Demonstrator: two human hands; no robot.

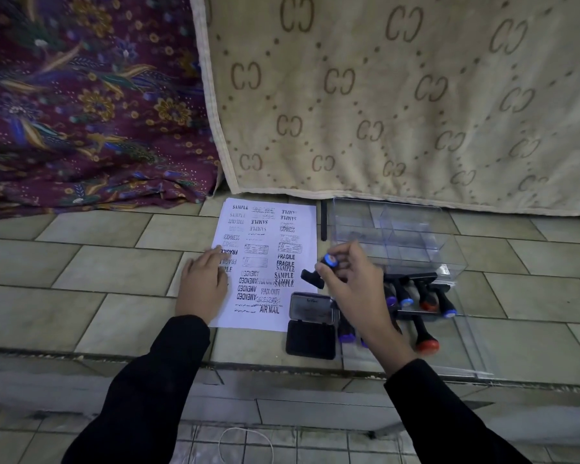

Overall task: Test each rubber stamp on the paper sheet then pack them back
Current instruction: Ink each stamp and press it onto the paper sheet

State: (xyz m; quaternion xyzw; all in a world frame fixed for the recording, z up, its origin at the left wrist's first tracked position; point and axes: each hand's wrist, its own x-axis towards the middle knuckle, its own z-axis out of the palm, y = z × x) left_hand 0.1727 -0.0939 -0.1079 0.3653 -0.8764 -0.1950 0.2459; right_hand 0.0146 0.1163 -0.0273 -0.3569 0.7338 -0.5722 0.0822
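Nearest, the open ink pad lay at five o'clock from the paper sheet, touching its lower right corner, probably so that inking and pressing needed only one short reach. The left hand rested flat, fingers straight, on the sheet's nine o'clock edge, apparently to pin it against sliding. At the three o'clock edge the right hand pinched a rubber stamp by its handle, tilted, with the blue cap up and the black base toward the paper. Whether the base touched the paper could not be told.

The sheet was crowded with black prints: SAMPLE, EXPRESS, FRAGILE, AMENDED, FAX OUT, AIR MAIL. Some were faint and some inverted. At four o'clock, more stamps with blue and red caps lay side by side. Farther off, at two o'clock, stood a clear box, probably for packing them.
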